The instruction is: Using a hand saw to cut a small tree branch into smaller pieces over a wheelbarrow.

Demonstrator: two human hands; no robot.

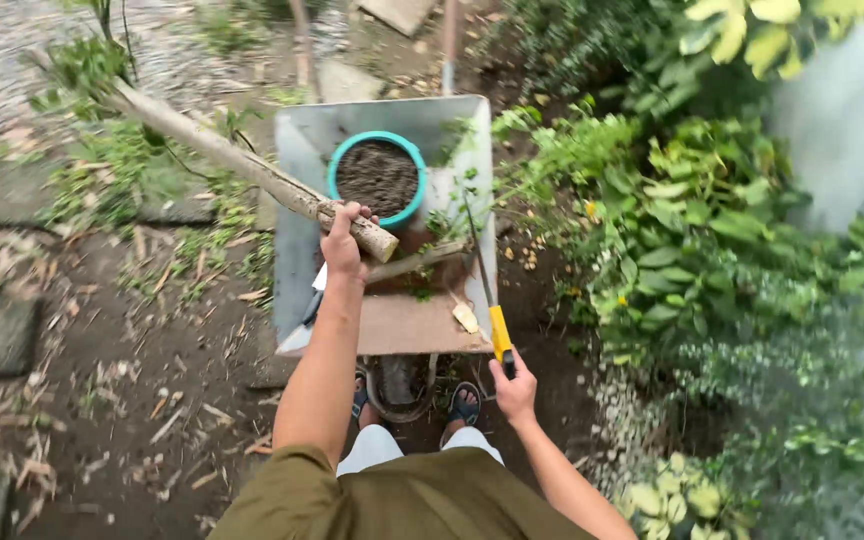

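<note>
Your left hand is clamped around the cut branch, its sawn end just past your fingers over the wheelbarrow. Your right hand grips the yellow-handled saw. Next, lower the branch steadily beside the teal pot.

A person stands over a grey wheelbarrow on a dirt garden path, left hand gripping the cut end of a long branch, right hand holding a yellow-handled saw (blade angled into the tray). A teal pot of soil sits inside.
</note>
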